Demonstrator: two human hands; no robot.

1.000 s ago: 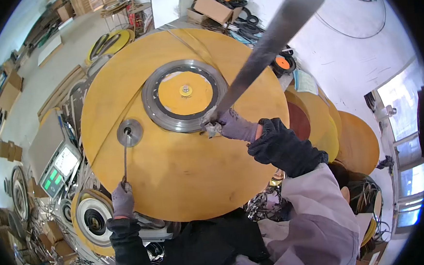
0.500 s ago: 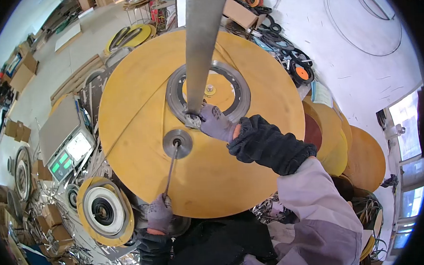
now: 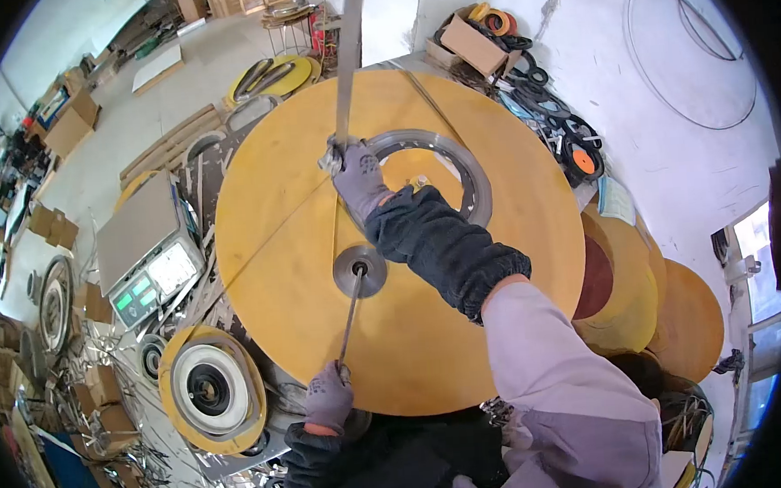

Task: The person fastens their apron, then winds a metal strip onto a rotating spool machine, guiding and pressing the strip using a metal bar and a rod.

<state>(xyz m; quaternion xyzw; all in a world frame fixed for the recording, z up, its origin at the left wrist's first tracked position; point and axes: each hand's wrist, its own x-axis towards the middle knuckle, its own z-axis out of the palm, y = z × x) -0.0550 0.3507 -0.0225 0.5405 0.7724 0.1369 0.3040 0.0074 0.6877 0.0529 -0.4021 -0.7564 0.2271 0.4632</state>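
My gloved left hand point(image 3: 329, 398), low and left of centre, is closed around a thin metal rod point(image 3: 351, 322). The rod's far end meets the round metal hub point(image 3: 360, 284) on a large yellow disc point(image 3: 433, 349). Farther up, my gloved right hand point(image 3: 359, 176) is closed on a crumpled grey wad point(image 3: 329, 158) at the lower part of a long metal strip point(image 3: 349, 63). That strip rises out of the top of the view. Beside and partly behind my right hand and sleeve lies a grey metal ring coil point(image 3: 470, 163) on the disc.
A scale point(image 3: 145, 246) with a lit display stands left of the disc. Below it lies a yellow reel point(image 3: 254, 386) with a white ring. Several yellow discs point(image 3: 685, 315) lean at the right. A cardboard box point(image 3: 477, 46) and black rings sit behind, by the wall.
My right hand has moved left and away from me, off the coil's near edge, with the wad. The strip now appears narrower. My left hand still holds the rod. The whole view has shifted.
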